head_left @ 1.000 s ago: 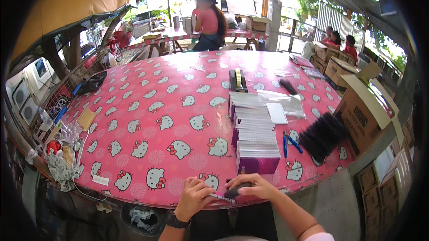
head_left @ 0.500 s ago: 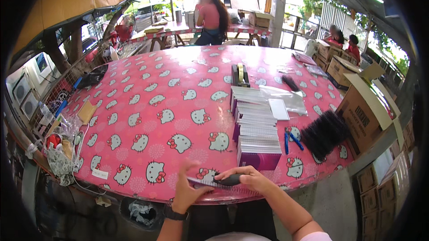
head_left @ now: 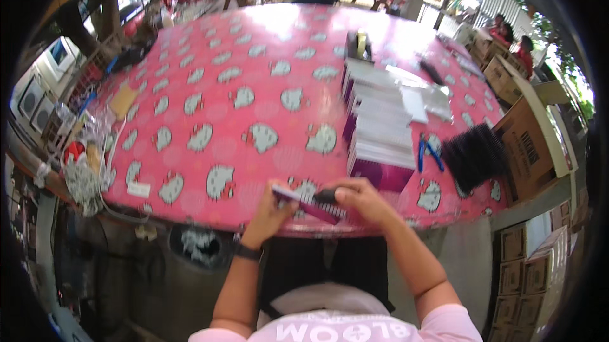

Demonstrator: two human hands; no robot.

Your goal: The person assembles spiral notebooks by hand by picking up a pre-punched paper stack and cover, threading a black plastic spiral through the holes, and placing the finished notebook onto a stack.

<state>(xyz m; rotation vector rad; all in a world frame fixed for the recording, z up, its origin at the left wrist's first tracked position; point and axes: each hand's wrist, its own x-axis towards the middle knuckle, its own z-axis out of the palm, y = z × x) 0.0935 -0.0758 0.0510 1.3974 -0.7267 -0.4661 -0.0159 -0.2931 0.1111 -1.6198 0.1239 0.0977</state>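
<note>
At the near edge of the table, my left hand (head_left: 269, 220) is closed on a thin purple notebook (head_left: 309, 206) with a row of light marks along its edge. My right hand (head_left: 366, 200) grips a dark rounded object (head_left: 325, 196) against that edge; its exact kind is blurred. Beyond my right hand stand long rows of purple-covered notebooks (head_left: 380, 167), packed with their white page edges up. To their right lie blue-handled pliers (head_left: 429, 154) and a heap of black spiral binding coils (head_left: 474, 158).
A pink patterned cloth (head_left: 254, 171) covers the wide table. A tape dispenser (head_left: 360, 48) and clear plastic sleeves (head_left: 438, 101) lie behind the notebooks. Cardboard boxes (head_left: 530, 136) crowd the right side; a bag of scraps (head_left: 85, 167) hangs at the left. Other people are farther off.
My view has tipped downward, so the table sits higher in the picture. The notebook has turned, its purple cover now showing. My right hand still holds the dark object at its edge.
</note>
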